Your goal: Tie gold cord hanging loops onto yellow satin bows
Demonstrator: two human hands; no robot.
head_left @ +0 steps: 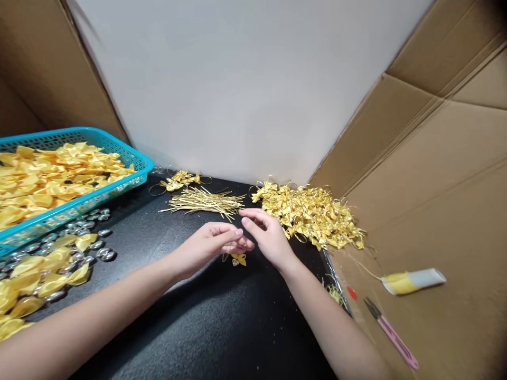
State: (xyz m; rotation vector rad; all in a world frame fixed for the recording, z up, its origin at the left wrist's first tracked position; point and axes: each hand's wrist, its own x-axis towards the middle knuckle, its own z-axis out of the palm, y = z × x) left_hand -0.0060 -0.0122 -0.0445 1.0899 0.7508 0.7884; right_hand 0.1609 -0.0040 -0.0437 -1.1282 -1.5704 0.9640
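My left hand (222,240) is over the black table with its fingers curled and thumb pressed against them. What it holds, if anything, is hidden. Just below its fingertips is a small yellow ribbon bow (241,259) with a silver bead and a thin gold loop; whether the bow hangs or lies on the table I cannot tell. Close by, my right hand (271,237) has thumb and forefinger slightly apart, the tips pointing left near a bundle of gold twist ties (204,202). Nothing shows between those fingers.
At left, a blue basket (148,166) holds yellow bows; silver beads (106,254) and more bows (51,264) lie before it. Tied bows are heaped at the back right (312,214), with a few behind the ties (180,180). Pink-handled snips (392,332) and a thread spool (414,281) rest on cardboard.
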